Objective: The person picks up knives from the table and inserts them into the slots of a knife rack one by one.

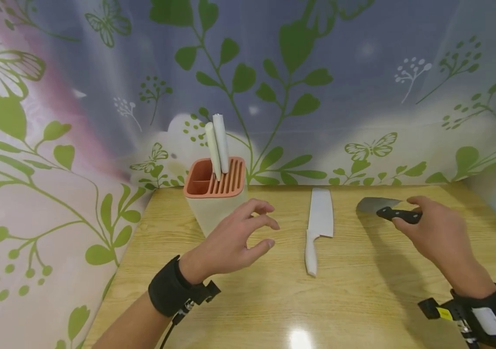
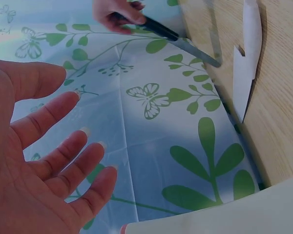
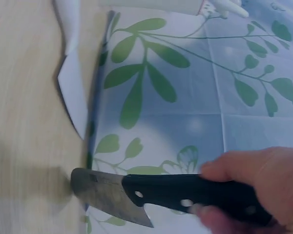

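1. Grasping a black-handled knife (image 1: 400, 214) in the right hand (image 1: 441, 232), with thumb and fingers curled round the handle toward its butt end.
2. Holding this knife at the far right of the wooden table (image 1: 252, 310), with its broad blade (image 1: 372, 204) pointing left. Cannot tell from these views about contact between blade and wood.
3. Holding nothing in the left hand (image 1: 232, 240), with fingers released, spread and loosely bent, just near and right of a knife block (image 1: 204, 211). In the head view, partly covering its near wall.
4. Standing at the far left of the table, this block, pale-walled and orange-topped, with open compartments on the left and slots on the right.
5. Rising from the slots, tilted slightly left, two pale handles (image 1: 221, 143).
6. Lying flat between the two hands, a white knife (image 1: 321, 213), with handle toward the near side and blade toward the far edge.
7. Worn on both wrists, black bands (image 1: 162, 288).
8. Hanging beyond the table, a cloth (image 1: 361, 97) printed with green leaves and butterflies.
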`<state>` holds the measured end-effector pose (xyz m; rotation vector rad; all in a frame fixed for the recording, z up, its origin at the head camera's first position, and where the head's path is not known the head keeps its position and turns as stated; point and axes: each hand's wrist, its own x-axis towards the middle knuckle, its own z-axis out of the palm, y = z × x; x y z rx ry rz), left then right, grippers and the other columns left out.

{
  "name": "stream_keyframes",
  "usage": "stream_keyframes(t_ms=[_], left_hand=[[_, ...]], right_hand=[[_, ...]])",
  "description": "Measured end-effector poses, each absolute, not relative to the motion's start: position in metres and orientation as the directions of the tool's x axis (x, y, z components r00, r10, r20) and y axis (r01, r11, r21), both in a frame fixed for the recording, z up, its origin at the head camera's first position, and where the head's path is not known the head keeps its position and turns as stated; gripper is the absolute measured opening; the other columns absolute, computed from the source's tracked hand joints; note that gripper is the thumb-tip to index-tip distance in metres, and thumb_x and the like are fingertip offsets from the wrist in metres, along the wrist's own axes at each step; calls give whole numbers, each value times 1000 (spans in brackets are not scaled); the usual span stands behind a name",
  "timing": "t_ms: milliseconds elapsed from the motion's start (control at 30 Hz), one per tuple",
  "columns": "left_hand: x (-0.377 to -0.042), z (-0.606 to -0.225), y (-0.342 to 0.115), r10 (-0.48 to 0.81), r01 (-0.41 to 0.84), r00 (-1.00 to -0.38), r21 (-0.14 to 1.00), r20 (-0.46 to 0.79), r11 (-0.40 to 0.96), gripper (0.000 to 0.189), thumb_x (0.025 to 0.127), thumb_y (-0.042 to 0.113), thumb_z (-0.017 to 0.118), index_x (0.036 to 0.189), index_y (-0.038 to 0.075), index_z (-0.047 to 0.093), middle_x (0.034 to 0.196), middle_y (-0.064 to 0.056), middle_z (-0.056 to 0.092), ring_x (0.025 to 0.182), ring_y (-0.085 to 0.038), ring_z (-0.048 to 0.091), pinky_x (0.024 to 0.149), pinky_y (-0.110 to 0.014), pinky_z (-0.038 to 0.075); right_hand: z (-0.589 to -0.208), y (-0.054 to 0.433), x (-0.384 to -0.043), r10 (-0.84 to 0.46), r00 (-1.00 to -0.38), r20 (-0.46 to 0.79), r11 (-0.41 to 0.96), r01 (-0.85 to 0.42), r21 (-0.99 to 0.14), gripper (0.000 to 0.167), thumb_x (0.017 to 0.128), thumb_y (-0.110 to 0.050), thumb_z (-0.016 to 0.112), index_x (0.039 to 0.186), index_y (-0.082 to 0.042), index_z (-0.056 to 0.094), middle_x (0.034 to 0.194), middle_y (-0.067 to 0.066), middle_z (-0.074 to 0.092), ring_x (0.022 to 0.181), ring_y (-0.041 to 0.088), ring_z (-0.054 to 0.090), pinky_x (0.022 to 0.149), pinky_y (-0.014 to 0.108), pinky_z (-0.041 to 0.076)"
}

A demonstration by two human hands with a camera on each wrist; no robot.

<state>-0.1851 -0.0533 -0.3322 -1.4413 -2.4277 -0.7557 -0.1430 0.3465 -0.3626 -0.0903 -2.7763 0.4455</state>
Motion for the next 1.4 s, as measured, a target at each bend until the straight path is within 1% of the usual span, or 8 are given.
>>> stream_keyframes(t_ms=[100, 300, 467, 567, 800, 1033, 1133, 1400], left_hand=[[-186, -332, -54, 752, 865, -497, 319, 432, 388, 18, 94, 21, 66, 111, 16, 68, 134, -6, 50, 120, -20, 49, 96, -37, 47], [-187, -333, -55, 748, 866, -496, 318, 441, 387, 17, 93, 21, 68, 110, 16, 68, 133, -6, 50, 121, -20, 50, 95, -37, 48], [-187, -334, -56, 750, 869, -491, 318, 443, 380, 17, 93, 21, 68, 109, 15, 68, 132, -7, 50, 121, -21, 50, 95, -37, 48], [-187, -333, -56, 750, 865, -496, 322, 437, 384, 17, 93, 20, 68, 110, 15, 68, 133, -6, 50, 121, -20, 50, 95, -37, 48], [-187, -333, -57, 754, 861, -502, 325, 423, 391, 18, 93, 21, 68, 110, 15, 67, 133, -6, 50, 121, -19, 50, 94, -36, 48], [-187, -331, -55, 762, 865, -495, 318, 419, 388, 18, 94, 21, 67, 111, 15, 68, 133, -6, 50, 120, -19, 50, 94, -36, 48], [-187, -330, -55, 763, 863, -499, 319, 411, 393, 18, 94, 20, 67, 111, 15, 68, 133, -6, 50, 118, -18, 50, 93, -35, 48], [-187, -331, -55, 771, 856, -507, 327, 385, 399, 19, 94, 21, 66, 112, 16, 67, 132, -5, 50, 116, -16, 51, 91, -34, 49]], right_hand=[[-355, 344, -143, 167, -898, 407, 934, 12, -356, 64, 86, -24, 76, 136, 6, 49, 76, 26, 62, 43, 18, 45, 39, 31, 31], [-346, 340, -145, 299, -772, 561, 837, -71, -543, 85, 83, -12, 79, 152, -7, 30, 85, 20, 62, 58, -11, 43, 50, 12, 35], [-338, 335, -145, 370, -711, 598, 737, -166, -655, 100, 81, -5, 79, 156, -23, 16, 85, -15, 54, 66, -10, 45, 66, 5, 36], [-333, 333, -145, 356, -718, 598, 727, -189, -660, 99, 83, -7, 78, 156, -27, 16, 86, -26, 50, 69, -7, 47, 66, 6, 36], [-331, 332, -147, 340, -727, 597, 751, -172, -637, 93, 84, -18, 80, 156, -30, 23, 86, -32, 48, 72, -12, 46, 66, 5, 35], [-330, 336, -153, 366, -775, 515, 719, -116, -685, 87, 87, -26, 76, 157, -26, 24, 95, -21, 50, 74, -11, 47, 62, 4, 36], [-329, 337, -156, 377, -778, 503, 707, -109, -699, 80, 88, -26, 76, 155, -22, 32, 98, -15, 50, 74, -9, 48, 61, 3, 36], [-334, 340, -160, 353, -785, 508, 718, -121, -686, 58, 87, -24, 76, 139, -8, 55, 90, -29, 48, 69, -10, 48, 52, 9, 36]])
